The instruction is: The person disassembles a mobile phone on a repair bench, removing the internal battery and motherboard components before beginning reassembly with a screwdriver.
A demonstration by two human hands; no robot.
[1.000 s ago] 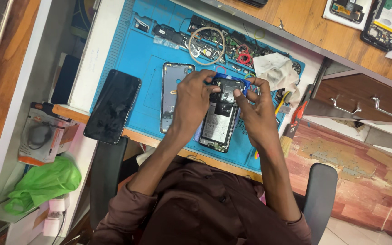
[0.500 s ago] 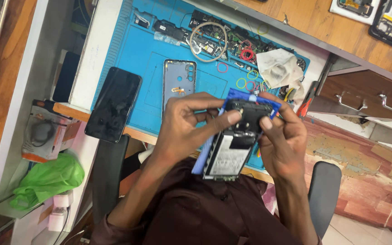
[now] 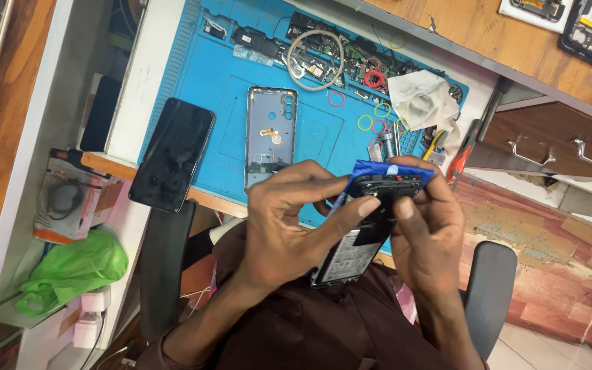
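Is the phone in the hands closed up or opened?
Opened: the phone shows bare internals; a separate back cover lies on the blue mat.

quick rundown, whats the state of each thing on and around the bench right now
opened phone: back off, insides showing, held up in both hands
left hand: closed on the phone
right hand: closed on the phone
back cover: off, flat on the blue mat
black phone: screen dark, flat across the mat's edge
drawer: ajar
white cloth: crumpled, soiled
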